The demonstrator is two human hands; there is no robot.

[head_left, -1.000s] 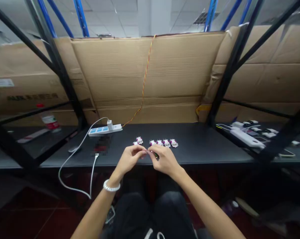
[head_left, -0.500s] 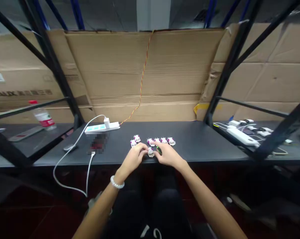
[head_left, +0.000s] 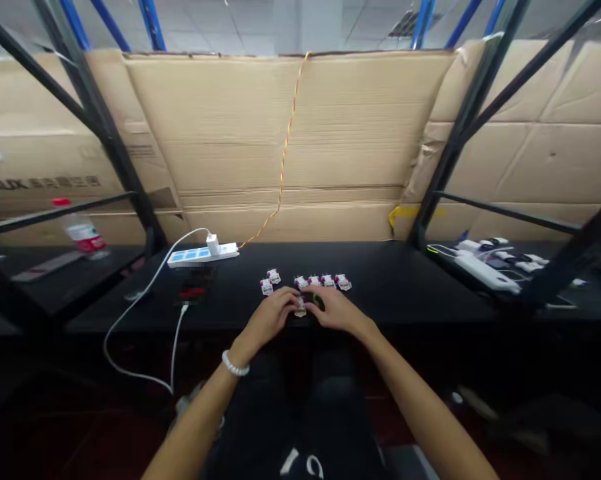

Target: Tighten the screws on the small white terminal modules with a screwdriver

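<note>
Near the table's front edge, a small white piece with purple parts (head_left: 300, 311) is between the fingertips of both hands, partly hidden by them. My left hand (head_left: 269, 316) is closed on its left side, thumb and fingers pinched together. My right hand (head_left: 336, 309) curls in from the other side, its index finger reaching over the top and its thumb below. A small dark thing with a green edge (head_left: 319, 302) shows inside the right hand's curve; its kind is unclear. Just beyond the hands lie more such pieces, a row (head_left: 328, 281) and a pair (head_left: 266, 287) to the left.
A white power strip (head_left: 203, 255) with a plugged-in charger and white cable (head_left: 111, 333) lies to the left. A partly blurred dark object (head_left: 193, 293) is below it. Cardboard (head_left: 350, 147) stands behind the black table. More power strips (head_left: 485, 272) are beyond the right frame post.
Both hands have closed in further over the piece, which now shows less between the fingers. The right index finger has shifted slightly left. The picture is brighter at the top.
</note>
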